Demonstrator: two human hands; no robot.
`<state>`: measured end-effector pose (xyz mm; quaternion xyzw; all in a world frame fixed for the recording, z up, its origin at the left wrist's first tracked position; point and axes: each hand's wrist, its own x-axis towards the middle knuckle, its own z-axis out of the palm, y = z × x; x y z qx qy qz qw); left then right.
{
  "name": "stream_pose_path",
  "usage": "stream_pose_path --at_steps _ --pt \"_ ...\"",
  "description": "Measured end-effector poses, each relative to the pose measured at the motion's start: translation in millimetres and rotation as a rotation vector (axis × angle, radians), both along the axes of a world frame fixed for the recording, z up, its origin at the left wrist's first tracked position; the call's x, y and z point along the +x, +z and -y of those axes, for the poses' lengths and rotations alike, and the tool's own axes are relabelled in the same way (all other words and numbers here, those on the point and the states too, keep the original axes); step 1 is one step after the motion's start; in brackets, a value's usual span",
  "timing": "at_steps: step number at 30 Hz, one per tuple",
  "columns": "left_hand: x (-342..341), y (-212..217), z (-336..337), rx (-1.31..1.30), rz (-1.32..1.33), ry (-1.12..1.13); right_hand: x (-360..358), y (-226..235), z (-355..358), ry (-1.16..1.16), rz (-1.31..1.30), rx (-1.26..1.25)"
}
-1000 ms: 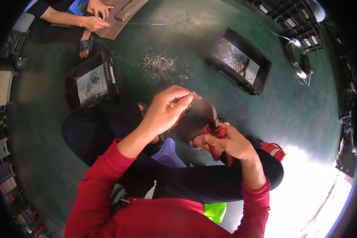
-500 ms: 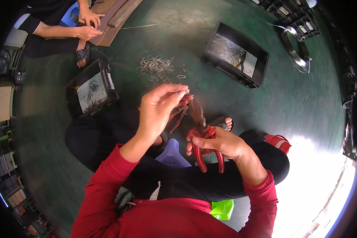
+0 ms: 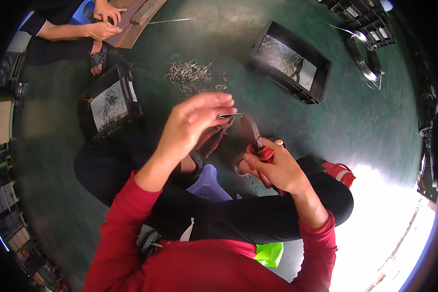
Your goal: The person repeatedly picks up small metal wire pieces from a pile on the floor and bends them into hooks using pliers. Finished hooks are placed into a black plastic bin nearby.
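My left hand (image 3: 187, 117) is raised over the floor, a short bent piece of wire (image 3: 232, 115) between its thumb and fingers. My right hand (image 3: 282, 168) is closed round the red handles of a pair of pliers (image 3: 253, 132), whose jaws point up and left. The jaw tips meet the free end of the wire; whether they clamp it I cannot tell. Partly behind my left hand is a second red-handled pair of pliers (image 3: 212, 141). Beyond my hands a pile of small bent wire hooks (image 3: 187, 71) lies on the green floor, with a few strays beside it.
Black crates with wire pieces stand at left (image 3: 133, 106) and far right (image 3: 321, 92). A wire coil (image 3: 362, 61) lies further right. At the upper left a co-worker's hands (image 3: 104, 30) rest by a brown board (image 3: 126, 38). A purple-blue plastic stool (image 3: 207, 187) shows below my hands.
The pliers' handles have come together in my right hand, and the tool has shifted slightly right. The wire now shows bent between my left fingers and the jaws. The co-worker's hands have moved slightly.
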<state>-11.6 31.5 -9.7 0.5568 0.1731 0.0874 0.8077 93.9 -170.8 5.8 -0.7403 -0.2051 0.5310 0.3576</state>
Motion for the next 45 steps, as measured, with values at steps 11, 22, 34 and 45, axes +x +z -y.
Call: stream_pose_path --at_steps 11,22,34,45 --pt "-4.6 0.6 3.1 0.026 -0.221 -0.246 -2.8 -2.3 -6.0 0.066 0.371 -0.007" --pt "-10.2 -1.1 19.2 0.157 -0.199 -0.183 -9.3 -18.2 -8.7 0.025 0.476 0.069" --pt "-12.0 -5.5 34.0 0.219 -0.194 -0.070 -12.3 -28.9 -8.7 0.004 0.552 0.030" --pt "-12.4 -6.5 44.6 0.176 -0.184 -0.008 -16.6 -36.1 -10.0 -0.086 0.620 0.077"
